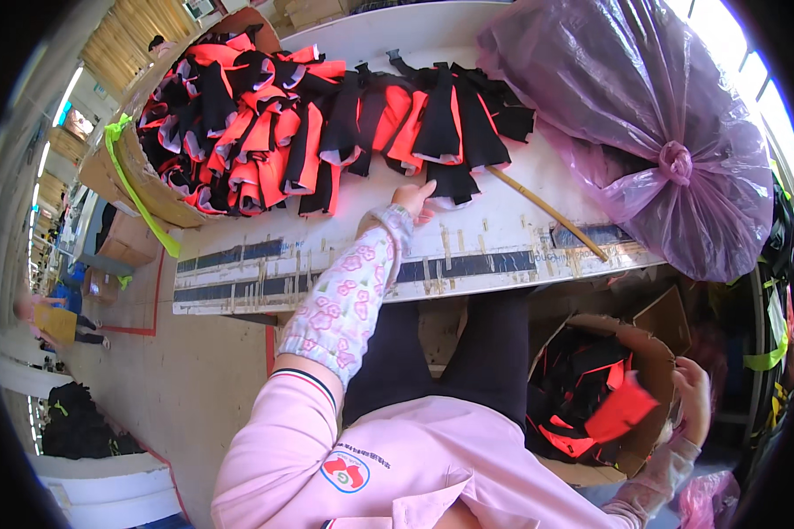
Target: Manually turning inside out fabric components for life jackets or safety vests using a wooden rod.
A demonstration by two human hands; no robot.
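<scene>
Currently, head view only. Left hand [412,201] extends over the table [494,229], thumb and fingers apart at the lower edge of a black piece [453,183]; whether it pinches the fabric I cannot tell. That piece lies on the near side of a row of black-and-red pieces [437,123], presumably laid out there to sit within reach. The row runs leftward into a heap at a carton [154,189], whose walls seem to hold back the bulk. Right hand [692,397] is beside the rim of a lower box [648,353], fingers loosely bent, gripping nothing visible. Just left of it, a red piece [624,410] is blurred; falling or resting, unclear. More pieces lie inside that box. Wooden stick [547,212] lies slantwise beside the row. Purple bag [626,88] takes the table's right end, knotted, I judge, to keep its contents in.
</scene>
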